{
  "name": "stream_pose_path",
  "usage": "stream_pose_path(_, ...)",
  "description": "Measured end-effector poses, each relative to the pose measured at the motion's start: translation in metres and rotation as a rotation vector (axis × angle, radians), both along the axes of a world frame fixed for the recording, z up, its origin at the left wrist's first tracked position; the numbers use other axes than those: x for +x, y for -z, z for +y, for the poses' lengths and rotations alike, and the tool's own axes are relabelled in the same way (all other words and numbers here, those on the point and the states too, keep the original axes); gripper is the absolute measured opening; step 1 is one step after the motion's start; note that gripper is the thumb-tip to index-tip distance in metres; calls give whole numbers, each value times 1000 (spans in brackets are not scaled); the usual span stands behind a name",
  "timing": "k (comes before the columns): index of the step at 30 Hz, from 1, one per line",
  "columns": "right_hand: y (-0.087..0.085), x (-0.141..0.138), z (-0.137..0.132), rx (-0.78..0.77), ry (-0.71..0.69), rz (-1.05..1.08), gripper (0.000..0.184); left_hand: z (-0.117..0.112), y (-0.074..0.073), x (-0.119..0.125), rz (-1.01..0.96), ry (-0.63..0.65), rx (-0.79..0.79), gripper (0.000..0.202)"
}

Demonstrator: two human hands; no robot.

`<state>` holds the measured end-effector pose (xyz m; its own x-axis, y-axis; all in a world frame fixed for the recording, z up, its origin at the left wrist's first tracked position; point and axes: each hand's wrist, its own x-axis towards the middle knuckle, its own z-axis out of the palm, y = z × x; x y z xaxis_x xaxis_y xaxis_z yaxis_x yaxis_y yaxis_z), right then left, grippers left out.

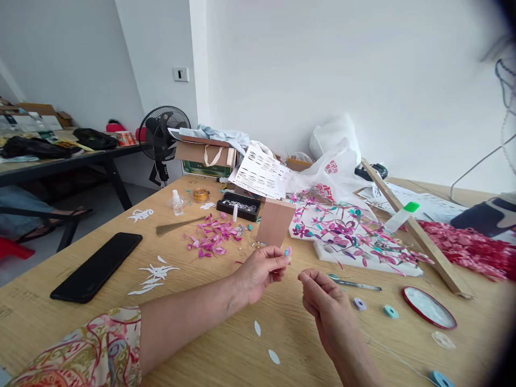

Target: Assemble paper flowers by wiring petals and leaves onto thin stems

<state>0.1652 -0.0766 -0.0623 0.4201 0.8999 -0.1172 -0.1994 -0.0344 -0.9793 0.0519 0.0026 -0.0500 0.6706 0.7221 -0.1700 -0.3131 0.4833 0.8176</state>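
A small pink-and-blue piece (288, 251) sits at the fingertips of the left hand (261, 275), pinched between thumb and forefinger; it looks petal-like, a blue spot beside a pink rounded edge. The fingers cover its lower part, so its full shape is hard to make out. The right hand (328, 309), just beside and apart from the left, has thumb and forefinger pressed together; whether anything fine lies between them I cannot tell. A pale thread (397, 354) shows from beside the right wrist to a blue spool (441, 379), cut off by the bottom edge.

Two loose white leaf shapes (274, 357) lie nearer the body, between the forearms. Right of the right hand are one lilac spool (359, 304), one teal spool (391, 312) and one red-rimmed dish (430, 307). Beyond the left hand stands one wooden block (276, 222), its foot partly hidden by the fingers. Farther left of that hand lie pink petals (213, 236), too overlapped to count, overlapping white cutouts (153, 279) and one black phone (97, 267).
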Motion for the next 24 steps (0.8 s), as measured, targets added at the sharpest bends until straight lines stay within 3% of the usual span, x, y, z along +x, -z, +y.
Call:
stream_pose_path(7, 1, -1, 0, 22, 28, -152, 25, 0, 0, 1, -33, 5, -90, 27)
stream_pose_path(12, 2, -1, -7, 125, 85, -203, 16, 0, -2, 2, -33, -30, -106, 28)
stream_pose_path(19, -8, -1, -8, 137, -19, -662, 18, -2, -5, 2, -62, -55, -94, 28)
stream_pose_path(24, -3, -9, -3, 94, 18, -786, 20, -6, -10, 1, -63, -86, -13, 31)
